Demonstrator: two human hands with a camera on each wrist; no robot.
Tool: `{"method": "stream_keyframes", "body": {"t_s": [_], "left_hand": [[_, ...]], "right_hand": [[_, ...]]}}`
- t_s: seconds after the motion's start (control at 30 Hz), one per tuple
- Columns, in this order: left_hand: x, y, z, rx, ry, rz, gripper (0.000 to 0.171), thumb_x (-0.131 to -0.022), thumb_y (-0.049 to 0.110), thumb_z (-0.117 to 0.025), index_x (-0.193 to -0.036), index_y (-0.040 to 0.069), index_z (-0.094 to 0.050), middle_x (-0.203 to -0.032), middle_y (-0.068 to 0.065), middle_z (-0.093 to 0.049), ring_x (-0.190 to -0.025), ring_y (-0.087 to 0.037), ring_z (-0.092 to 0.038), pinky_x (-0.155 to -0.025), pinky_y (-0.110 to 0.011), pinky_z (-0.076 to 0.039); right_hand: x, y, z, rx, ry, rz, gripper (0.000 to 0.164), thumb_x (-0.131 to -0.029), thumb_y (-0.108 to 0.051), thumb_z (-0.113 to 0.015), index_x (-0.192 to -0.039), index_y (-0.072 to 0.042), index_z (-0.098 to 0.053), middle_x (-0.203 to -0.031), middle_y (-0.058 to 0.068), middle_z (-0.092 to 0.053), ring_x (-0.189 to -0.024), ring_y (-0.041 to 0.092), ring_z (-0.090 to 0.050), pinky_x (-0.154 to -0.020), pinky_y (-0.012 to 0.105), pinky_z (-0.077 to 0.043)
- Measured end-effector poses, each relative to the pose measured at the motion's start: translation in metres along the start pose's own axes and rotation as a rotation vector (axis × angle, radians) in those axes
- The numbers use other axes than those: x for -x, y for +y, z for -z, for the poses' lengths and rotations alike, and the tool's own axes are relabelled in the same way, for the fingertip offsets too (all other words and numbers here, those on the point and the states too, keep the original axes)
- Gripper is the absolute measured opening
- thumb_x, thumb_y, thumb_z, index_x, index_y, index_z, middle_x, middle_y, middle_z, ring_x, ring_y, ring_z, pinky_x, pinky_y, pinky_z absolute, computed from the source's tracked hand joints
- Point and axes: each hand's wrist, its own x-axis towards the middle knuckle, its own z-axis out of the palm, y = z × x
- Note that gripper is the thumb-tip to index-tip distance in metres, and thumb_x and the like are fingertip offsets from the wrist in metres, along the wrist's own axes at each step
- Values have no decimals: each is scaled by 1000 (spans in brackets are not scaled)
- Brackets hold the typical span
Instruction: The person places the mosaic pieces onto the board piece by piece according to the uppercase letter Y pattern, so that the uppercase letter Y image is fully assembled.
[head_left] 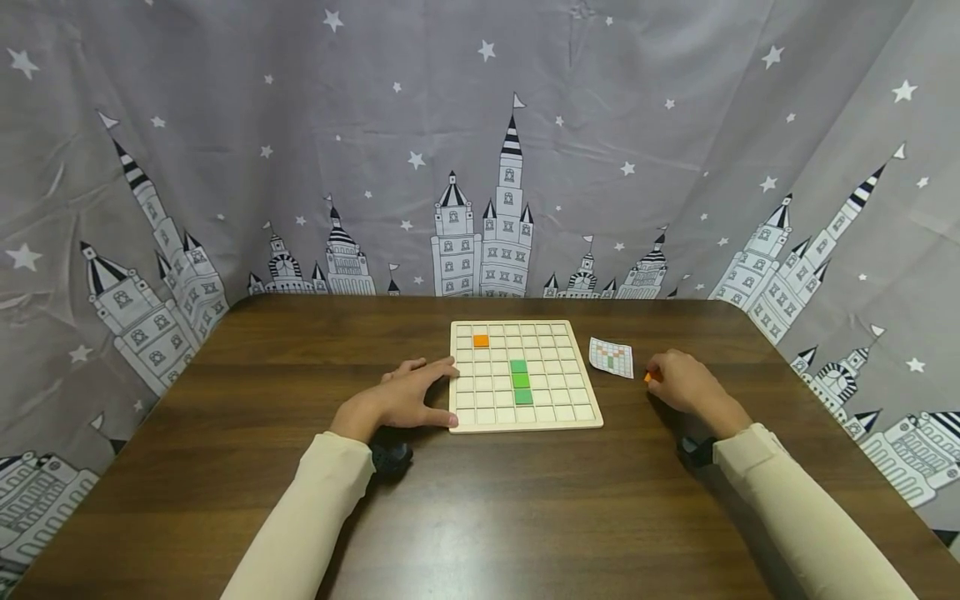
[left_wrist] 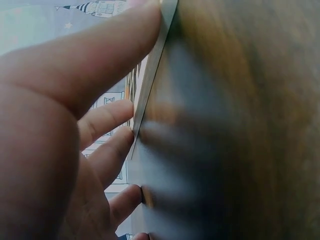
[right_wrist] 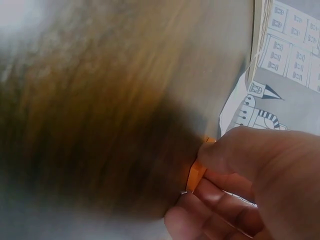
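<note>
A pale wooden grid board (head_left: 555,367) lies on the table. One orange tile (head_left: 481,341) sits in its upper left part, and three green tiles (head_left: 521,381) form a column near its middle. My left hand (head_left: 408,396) is at the board's left side, thumb and fingers spread along that edge. In the left wrist view the thumb and fingertips meet the board's thin edge (left_wrist: 145,95). Right of the board, my right hand (head_left: 686,383) pinches an orange tile (right_wrist: 196,172) between thumb and fingers, low over the table. The fingers partly hide this tile.
A small paper card (head_left: 611,358) printed with a coloured grid lies between the board and my right hand. The dark wooden table (head_left: 450,517) reaches back to a grey curtain (head_left: 480,150) with castles and stars.
</note>
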Motion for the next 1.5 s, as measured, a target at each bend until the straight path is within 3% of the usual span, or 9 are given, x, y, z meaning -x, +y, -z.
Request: {"method": "stream_keyframes", "body": {"t_s": [0.17,0.53,0.87,1.1,1.23,1.5], "left_hand": [[1,0,1,11,-10,8,81,-86,49,-78,-151,17,-45,-165,-5,-27,-148,-44,-16,-109,-73,-15],[0,1,2,15,-37,20,81,-88,49,-77,-153,18,-42,-166,-4,-24,-150,-43,-14,-109,-74,-13],[0,2,2,17,-31,18,81,-87,48,-78,-152,18,-42,-165,-5,-27,-149,-43,-16,-109,-74,-15],[1,2,1,23,-30,25,81,-86,48,-78,-152,18,-42,-165,-5,-27,-149,-44,-16,-108,-74,-15],[1,2,0,24,-31,31,81,-86,49,-78,-153,19,-42,-165,-3,-27,-149,-43,-16,-109,-74,-15],[1,3,2,26,-21,28,81,-86,48,-79,-153,20,-43,-165,-4,-27,-149,-43,-16,-109,-73,-15]], "right_hand": [[0,-1,0,5,23,30,18,-81,-6,-69,-96,3,-70,-88,15,-63,-81,33,-61,-73,54,-51],[-1,4,1,-48,7,14,24,-82,-8,-71,-100,7,-70,-92,17,-67,-85,35,-63,-79,54,-51],[-12,6,0,-105,102,54,20,-78,-7,-72,-94,6,-71,-86,15,-68,-78,32,-63,-74,51,-51],[-35,-22,4,-118,108,104,21,-79,-9,-72,-96,4,-71,-86,12,-63,-79,28,-57,-72,46,-48],[-54,-48,3,-172,95,215,16,-81,-6,-72,-95,1,-71,-84,8,-61,-78,25,-54,-70,40,-45],[-94,-99,-4,-229,7,424,24,-88,-5,-74,-110,2,-72,-99,8,-64,-95,26,-61,-87,43,-50]]}}
